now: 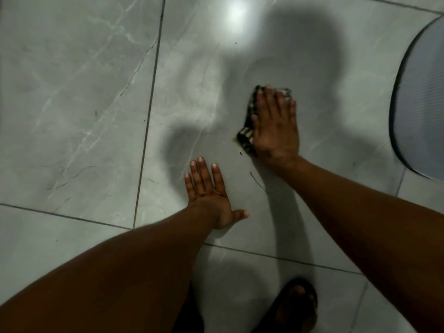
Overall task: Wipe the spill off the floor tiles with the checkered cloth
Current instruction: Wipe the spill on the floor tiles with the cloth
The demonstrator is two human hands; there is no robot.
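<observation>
My right hand (276, 126) lies flat, fingers spread, pressing the dark checkered cloth (247, 131) onto a grey marbled floor tile (192, 92). Most of the cloth is hidden under the palm; its edge shows to the left of the hand. A small yellowish wet patch (234, 140) sits at the cloth's lower left edge, with a dark speck (240, 153) just below. My left hand (209, 193) rests flat on the same tile, fingers apart, holding nothing, below and left of the cloth.
A grey mat with a dark curved rim (420, 104) lies at the right edge. My foot in a dark sandal (295, 306) stands at the bottom. Dark grout lines (149, 116) cross the floor. A bright light reflection (236, 10) glares at the top.
</observation>
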